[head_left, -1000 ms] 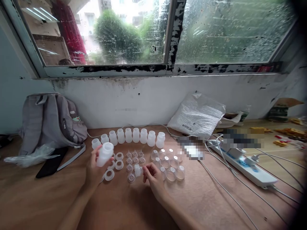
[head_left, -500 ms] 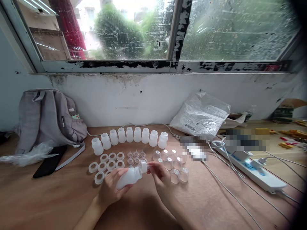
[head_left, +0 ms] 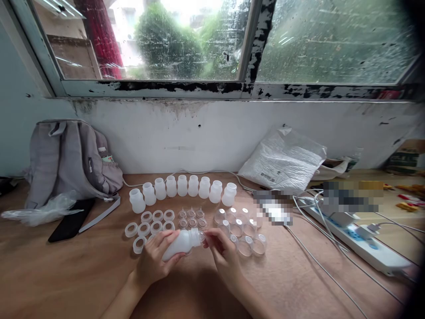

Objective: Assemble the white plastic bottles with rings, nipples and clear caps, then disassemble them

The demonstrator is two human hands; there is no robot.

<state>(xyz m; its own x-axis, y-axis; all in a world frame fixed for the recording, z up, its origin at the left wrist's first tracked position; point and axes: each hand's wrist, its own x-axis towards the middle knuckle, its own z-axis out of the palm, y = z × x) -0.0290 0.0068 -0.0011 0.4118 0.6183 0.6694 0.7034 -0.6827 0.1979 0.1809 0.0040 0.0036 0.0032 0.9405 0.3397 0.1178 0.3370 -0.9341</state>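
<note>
My left hand (head_left: 153, 261) is wrapped round a small white plastic bottle (head_left: 181, 244), held on its side with the mouth pointing right. My right hand (head_left: 223, 250) pinches a small clear nipple piece (head_left: 201, 235) against the bottle's mouth. Behind the hands on the wooden table (head_left: 66, 274) stands a row of several white bottles (head_left: 182, 186). In front of that row lie white rings (head_left: 151, 223), small clear nipples (head_left: 191, 218) and clear domed caps (head_left: 244, 230).
A grey backpack (head_left: 69, 159) stands at the back left beside a black phone (head_left: 71, 223) and crumpled plastic (head_left: 40, 212). A plastic bag (head_left: 285, 161) leans on the wall at the right. A white power strip (head_left: 365, 248) with cables lies on the right.
My left hand brought the bottle down from upright to lying sideways near the table. My right hand carried the clear piece to the bottle's mouth. The camera view shifted slightly.
</note>
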